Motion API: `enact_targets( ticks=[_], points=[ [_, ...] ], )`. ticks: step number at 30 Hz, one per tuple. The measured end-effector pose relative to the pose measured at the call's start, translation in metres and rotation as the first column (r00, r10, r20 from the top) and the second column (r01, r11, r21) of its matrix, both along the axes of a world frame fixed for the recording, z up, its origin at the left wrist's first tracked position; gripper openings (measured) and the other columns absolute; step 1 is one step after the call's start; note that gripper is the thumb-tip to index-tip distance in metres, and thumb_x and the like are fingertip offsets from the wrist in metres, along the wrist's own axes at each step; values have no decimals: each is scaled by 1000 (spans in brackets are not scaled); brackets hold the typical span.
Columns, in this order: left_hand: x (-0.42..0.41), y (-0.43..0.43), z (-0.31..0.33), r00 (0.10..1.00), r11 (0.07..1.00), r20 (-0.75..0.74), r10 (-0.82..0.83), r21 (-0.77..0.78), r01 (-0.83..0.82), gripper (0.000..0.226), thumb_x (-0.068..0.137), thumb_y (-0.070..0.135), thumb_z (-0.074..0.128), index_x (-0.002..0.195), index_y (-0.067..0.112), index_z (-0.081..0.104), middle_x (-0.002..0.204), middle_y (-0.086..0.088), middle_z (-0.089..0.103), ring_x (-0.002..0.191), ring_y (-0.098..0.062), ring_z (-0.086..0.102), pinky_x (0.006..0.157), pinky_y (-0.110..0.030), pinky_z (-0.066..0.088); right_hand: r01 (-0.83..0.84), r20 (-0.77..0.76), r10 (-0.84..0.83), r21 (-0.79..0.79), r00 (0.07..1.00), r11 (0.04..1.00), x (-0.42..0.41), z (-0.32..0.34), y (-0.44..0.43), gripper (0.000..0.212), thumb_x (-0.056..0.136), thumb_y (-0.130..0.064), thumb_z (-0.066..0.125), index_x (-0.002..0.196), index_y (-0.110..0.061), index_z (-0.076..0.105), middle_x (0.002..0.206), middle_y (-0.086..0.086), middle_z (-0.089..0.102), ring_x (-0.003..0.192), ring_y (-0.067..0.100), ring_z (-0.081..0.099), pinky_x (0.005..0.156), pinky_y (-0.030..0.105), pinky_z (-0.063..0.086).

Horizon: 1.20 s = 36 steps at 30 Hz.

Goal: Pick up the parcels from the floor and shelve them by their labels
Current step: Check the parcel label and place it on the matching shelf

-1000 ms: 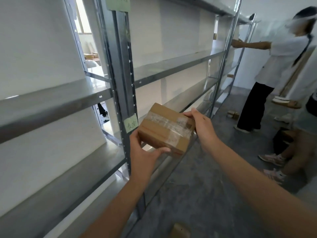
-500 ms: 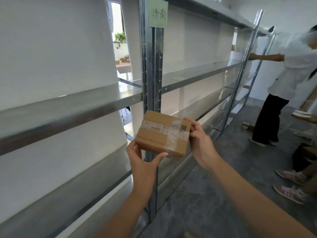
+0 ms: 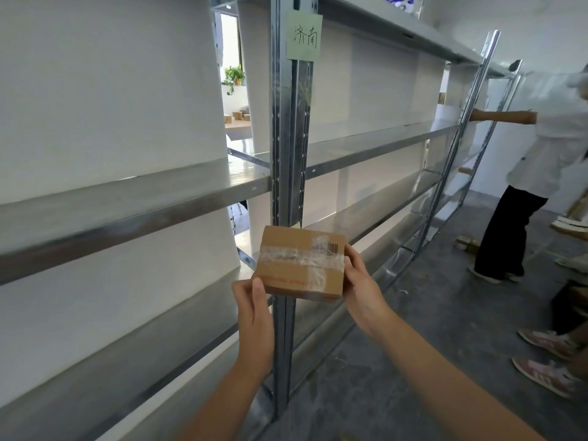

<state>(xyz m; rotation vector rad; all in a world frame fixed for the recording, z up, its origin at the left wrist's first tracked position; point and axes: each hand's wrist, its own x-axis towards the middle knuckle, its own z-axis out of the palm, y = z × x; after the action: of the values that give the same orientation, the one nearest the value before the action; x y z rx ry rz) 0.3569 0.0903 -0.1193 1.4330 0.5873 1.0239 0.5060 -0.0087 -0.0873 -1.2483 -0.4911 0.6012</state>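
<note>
A small brown cardboard parcel, taped over and bearing a barcode label, is held in both hands in front of a metal shelf upright. My left hand grips its lower left corner, thumb on the front face. My right hand holds its right edge. High on the upright is a green paper label with handwritten characters. The grey metal shelves to the left and right of the upright are bare.
A person in a white top and black trousers stands at the far right, reaching into the shelving. Pink-shoed feet of another person are at the right edge. Small parcels lie on the grey concrete floor near the shelving.
The view has lifted, bringing the green label on the upright into sight. The parcel has turned more square to me and stayed in both hands.
</note>
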Motion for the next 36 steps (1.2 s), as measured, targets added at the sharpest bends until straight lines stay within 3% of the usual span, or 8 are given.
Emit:
enact_targets(
  ticks=[4,10,14,19,25,29,33,36],
  points=[
    [8,11,3,998,996,-48,44,-72,-48,22,109,37,31,94,24,41,96,1,54,96,-8,59,80,-17,46,46,-41,-49,-68,998,997,0,8,3,21,108,-27,36,127,-21,44,132,10,59,110,19,64,92,32,55],
    [9,22,28,995,994,-41,88,-55,-90,24,106,27,47,95,6,46,85,2,51,80,-10,55,72,-17,47,-18,27,23,-192,999,981,9,12,6,18,102,-52,35,117,-46,43,138,0,55,132,22,50,119,50,33],
    [6,21,32,997,995,-15,82,-55,-83,23,106,28,48,114,6,49,100,7,58,90,-5,60,71,-11,51,-71,-5,71,-138,997,988,7,14,1,27,103,-48,38,128,-38,43,129,5,65,117,27,65,97,47,57],
    [2,23,32,999,999,4,34,-11,-33,31,99,29,61,124,14,51,111,13,60,99,-1,61,69,-1,49,-44,22,47,-124,999,991,4,13,-3,25,103,-39,45,127,-33,50,129,6,66,117,29,65,78,37,61],
    [-2,29,27,999,997,-50,17,-73,-21,51,87,39,74,128,24,48,114,15,57,102,-2,60,71,-12,49,-27,-22,26,-71,999,997,1,11,-3,36,98,-24,60,133,-23,51,132,8,64,122,30,61,96,54,56],
    [-8,30,17,1000,987,-23,-17,-161,13,55,85,48,69,129,21,50,121,4,60,108,-10,62,80,-19,51,-57,75,71,-170,995,984,-3,9,-5,48,93,-41,61,138,-23,58,132,4,66,124,26,60,105,52,51],
    [-12,37,4,999,978,-16,-46,-207,42,68,79,59,65,131,16,56,125,-5,65,115,-23,65,82,-26,54,-93,54,108,-218,993,971,-10,6,-7,74,78,-72,52,135,-25,61,133,4,67,125,25,61,108,53,49],
    [-14,40,2,993,946,56,-106,-303,118,71,78,60,65,130,11,62,122,-12,71,112,-27,70,83,-29,58,-129,73,151,-245,986,961,-17,10,-6,69,83,-73,38,132,-31,63,130,1,69,125,23,62,109,47,48]
  ],
)
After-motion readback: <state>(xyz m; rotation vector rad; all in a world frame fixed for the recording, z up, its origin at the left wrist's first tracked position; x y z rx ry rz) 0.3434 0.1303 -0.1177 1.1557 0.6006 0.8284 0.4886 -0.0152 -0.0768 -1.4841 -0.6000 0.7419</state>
